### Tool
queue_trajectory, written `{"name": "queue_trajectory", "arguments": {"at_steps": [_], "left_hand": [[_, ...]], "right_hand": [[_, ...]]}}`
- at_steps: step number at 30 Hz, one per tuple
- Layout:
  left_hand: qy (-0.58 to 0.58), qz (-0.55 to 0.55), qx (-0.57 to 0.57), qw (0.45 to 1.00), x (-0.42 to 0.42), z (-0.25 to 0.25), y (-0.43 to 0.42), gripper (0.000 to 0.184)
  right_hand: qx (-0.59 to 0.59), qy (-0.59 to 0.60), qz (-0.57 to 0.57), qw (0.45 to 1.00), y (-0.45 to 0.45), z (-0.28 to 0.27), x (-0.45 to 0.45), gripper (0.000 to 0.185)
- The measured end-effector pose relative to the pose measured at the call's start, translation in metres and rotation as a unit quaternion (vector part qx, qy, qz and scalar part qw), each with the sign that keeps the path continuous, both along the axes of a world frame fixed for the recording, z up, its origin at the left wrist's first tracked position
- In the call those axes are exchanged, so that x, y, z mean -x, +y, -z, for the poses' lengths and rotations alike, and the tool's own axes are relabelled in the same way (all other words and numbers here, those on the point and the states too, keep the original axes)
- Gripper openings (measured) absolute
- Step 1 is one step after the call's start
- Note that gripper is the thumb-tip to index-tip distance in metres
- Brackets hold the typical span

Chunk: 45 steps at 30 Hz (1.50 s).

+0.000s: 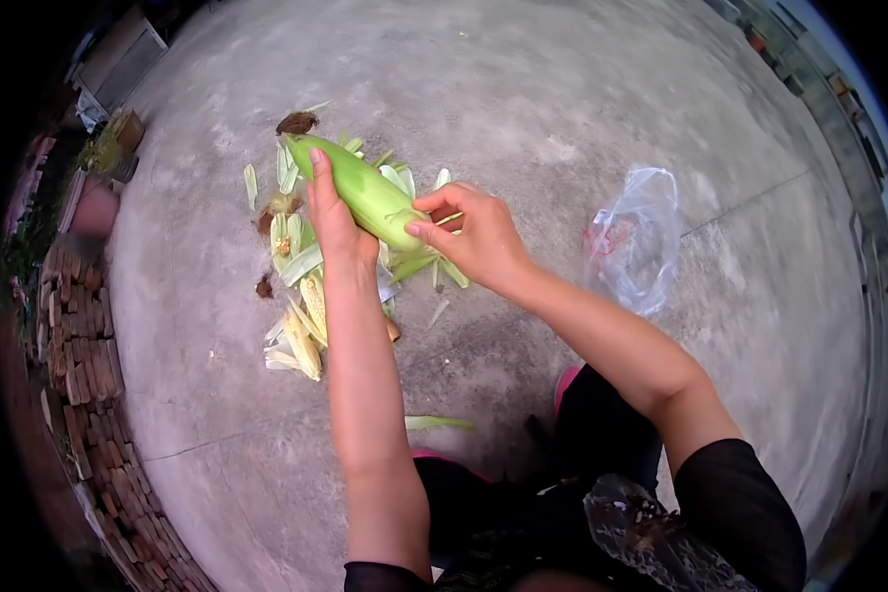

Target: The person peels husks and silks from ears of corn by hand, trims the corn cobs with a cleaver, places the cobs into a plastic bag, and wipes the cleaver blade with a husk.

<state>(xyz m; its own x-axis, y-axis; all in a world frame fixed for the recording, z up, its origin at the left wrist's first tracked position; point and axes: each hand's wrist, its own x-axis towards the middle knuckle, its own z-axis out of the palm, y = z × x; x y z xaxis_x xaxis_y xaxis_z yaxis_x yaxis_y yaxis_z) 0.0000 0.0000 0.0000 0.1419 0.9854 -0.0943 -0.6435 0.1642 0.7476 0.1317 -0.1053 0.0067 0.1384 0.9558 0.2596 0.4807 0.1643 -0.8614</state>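
Observation:
A green ear of corn (360, 187) in its husk is held up in front of me, with dark brown silk (297, 122) at its upper left tip. My left hand (337, 212) is wrapped round its underside, thumb along the near side. At the lower right end, my right hand (469, 232) pinches the husk between thumb and fingers. Below the corn, loose husk leaves (301, 264) are strewn on the concrete floor (523, 109). Partly hidden by my left forearm are pale yellow ears (304, 340) with some husk still on them.
To the right a clear plastic bag (636, 242) lies on the floor. Stacked bricks (89, 385) line the left edge, with pots (97, 210) above them. A single husk leaf (438, 422) lies near my feet.

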Motion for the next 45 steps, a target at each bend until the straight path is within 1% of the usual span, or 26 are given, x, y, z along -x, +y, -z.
{"name": "queue_trajectory", "arguments": {"at_steps": [2,3,5,6,10,12,13,15,16,17,18,19,20,22,23,24,25,27,28,32,34,38,40,41,43,45], "left_hand": [[-0.030,0.001,0.039,0.999,-0.003,-0.009,-0.006,0.054],[-0.052,0.000,0.048,0.997,-0.012,-0.003,-0.015,0.054],[-0.129,0.102,0.000,0.986,0.007,-0.011,-0.016,0.045],[-0.109,0.133,-0.022,0.985,0.004,-0.014,-0.012,0.041],[-0.064,0.137,-0.049,0.987,-0.003,-0.013,-0.010,0.041],[-0.010,0.044,-0.052,0.998,-0.011,-0.015,-0.013,0.039],[-0.010,0.044,-0.055,0.997,-0.005,-0.012,-0.009,0.039],[-0.125,0.232,-0.001,0.964,0.008,-0.001,0.002,0.036],[-0.177,0.228,0.036,0.957,0.007,-0.006,0.001,0.035],[-0.178,0.229,0.033,0.956,0.005,-0.009,-0.003,0.035],[-0.090,0.157,0.006,0.983,-0.001,-0.022,-0.015,0.037],[-0.001,0.082,-0.019,0.996,-0.006,-0.028,-0.022,0.041],[0.033,0.052,-0.027,0.998,-0.011,-0.022,-0.020,0.051],[0.058,0.042,-0.048,0.996,-0.022,-0.017,-0.023,0.056],[0.085,0.032,-0.065,0.994,-0.027,-0.015,-0.027,0.062],[0.116,0.046,-0.061,0.990,-0.031,-0.021,-0.035,0.065],[0.115,0.048,-0.062,0.990,-0.035,-0.022,-0.038,0.065],[0.063,0.044,-0.010,0.997,-0.042,-0.023,-0.040,0.051],[-0.014,0.076,-0.012,0.997,-0.040,-0.016,-0.034,0.044],[-0.027,0.123,-0.056,0.990,-0.042,-0.009,-0.034,0.047],[0.012,0.155,-0.046,0.987,-0.043,-0.009,-0.033,0.042],[0.063,0.155,-0.056,0.984,-0.046,-0.007,-0.033,0.041],[0.088,0.116,-0.037,0.989,-0.050,-0.008,-0.037,0.044],[0.088,0.116,-0.036,0.989,-0.053,-0.007,-0.040,0.044],[0.141,0.077,-0.058,0.985,-0.057,-0.006,-0.044,0.047],[0.146,0.075,-0.060,0.985,-0.058,-0.008,-0.047,0.048]], "right_hand": [[-0.012,0.140,0.036,0.989,0.005,0.006,-0.006,0.021],[-0.004,0.117,0.036,0.992,0.001,0.007,-0.022,0.021],[0.006,0.185,0.083,0.979,0.002,0.007,-0.017,0.018],[0.026,0.207,0.092,0.974,0.005,-0.002,-0.021,0.017],[0.036,0.192,0.087,0.977,0.012,0.010,-0.031,0.016],[-0.002,0.118,0.087,0.989,0.015,0.015,-0.032,0.014],[-0.005,0.118,0.086,0.989,0.016,0.014,-0.034,0.014],[0.014,-0.003,0.104,0.994,0.016,0.010,-0.042,0.018],[0.012,-0.003,0.105,0.994,0.017,0.016,-0.051,0.018],[-0.061,-0.098,0.126,0.985,0.020,0.027,-0.063,0.022],[-0.131,-0.191,0.144,0.962,0.022,0.032,-0.069,0.027],[-0.132,-0.191,0.143,0.962,0.022,0.026,-0.066,0.027],[-0.155,-0.187,0.161,0.957,0.020,0.020,-0.061,0.029],[-0.183,-0.184,0.181,0.949,0.017,0.001,-0.047,0.031],[-0.097,-0.026,0.119,0.988,0.013,-0.009,-0.037,0.033],[-0.007,0.135,0.054,0.989,0.010,-0.014,-0.030,0.036],[-0.008,0.134,0.056,0.989,0.007,-0.014,-0.026,0.036],[-0.045,0.023,0.068,0.996,0.006,-0.009,-0.022,0.042],[-0.037,0.021,0.080,0.996,0.007,-0.007,-0.026,0.047],[0.009,0.063,0.103,0.993,0.006,-0.008,-0.033,0.045],[-0.037,0.063,0.093,0.993,0.007,-0.005,-0.035,0.036],[-0.071,0.058,0.091,0.992,0.003,-0.011,-0.036,0.027],[-0.009,-0.006,0.098,0.995,0.001,-0.016,-0.037,0.024],[-0.008,-0.006,0.098,0.995,0.000,-0.019,-0.038,0.024],[0.030,-0.080,0.091,0.992,-0.001,-0.022,-0.039,0.022],[0.026,-0.105,0.093,0.990,0.001,-0.019,-0.042,0.021]]}}
